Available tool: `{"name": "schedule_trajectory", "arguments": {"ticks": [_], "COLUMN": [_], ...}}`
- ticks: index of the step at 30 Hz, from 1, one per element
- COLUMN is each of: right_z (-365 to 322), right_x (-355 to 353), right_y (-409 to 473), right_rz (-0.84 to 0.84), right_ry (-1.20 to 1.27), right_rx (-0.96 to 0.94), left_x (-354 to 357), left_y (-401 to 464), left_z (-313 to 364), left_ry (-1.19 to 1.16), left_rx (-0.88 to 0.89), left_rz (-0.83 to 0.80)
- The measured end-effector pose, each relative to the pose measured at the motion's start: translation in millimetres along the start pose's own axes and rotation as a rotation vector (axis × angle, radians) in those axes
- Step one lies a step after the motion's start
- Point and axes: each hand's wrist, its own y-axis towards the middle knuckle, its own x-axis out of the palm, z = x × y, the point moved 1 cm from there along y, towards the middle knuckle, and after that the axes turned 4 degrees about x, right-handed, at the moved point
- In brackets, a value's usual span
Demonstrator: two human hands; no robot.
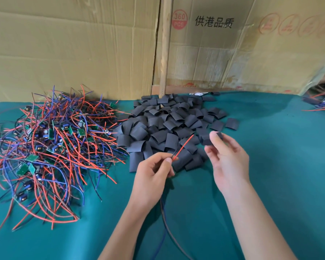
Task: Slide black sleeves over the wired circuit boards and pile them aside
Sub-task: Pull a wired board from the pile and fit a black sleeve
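My left hand [154, 172] pinches a red wire [183, 147] near its end, tip angled up over the sleeve pile [167, 128]. My right hand [226, 156] pinches one sleeve [210, 138], raised just right of the wire tip. Tangled boards [45, 143] lie left on green cloth [280, 166]; cardboard [73, 49] behind.

Your left hand [154, 171] raised off table, fingers curled, thumb and forefinger pinching red wire [183, 147] near its end. Your right hand [227, 160] raised beside it, palm toward you, thumb and fingertips pinching black sleeve [207, 140]. Both forearms bare, angled in from below.
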Motion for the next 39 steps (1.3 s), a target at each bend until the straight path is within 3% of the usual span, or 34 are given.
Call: {"name": "schedule_trajectory", "arguments": {"ticks": [5,11,16,22,25,32,39], "right_z": [8.6,3.6,0.3,4.4,10.1,10.3,12.0], "right_x": [11.7,9.5,4.6,9.9,13.2,8.9,9.5], "right_y": [-6.9,-6.9,-3.5,-7.3,-9.4,-5.5,-5.3], "right_rz": [-0.139,-0.150,-0.065,-0.199,-0.212,0.009,-0.048], "right_ry": [-0.003,-0.025,0.043,-0.225,-0.240,0.023,-0.066], "right_rx": [0.045,0.016,0.016,-0.034,0.002,0.055,0.082], "left_x": [0.3,0.1,0.1,-0.5,0.6,0.0,2.4], "left_y": [0.5,-0.6,-1.5,-1.5,-1.6,-2.3,-4.2], "left_z": [0.3,-0.5,-0.2,0.9,1.3,1.0,0.9], "left_ry": [-0.002,0.044,0.057,0.076,0.105,0.090,0.138], "left_rx": [-0.019,-0.034,-0.042,-0.026,-0.008,-0.008,0.026], "left_rz": [-0.012,-0.012,-0.002,-0.008,-0.007,0.011,0.046]}}
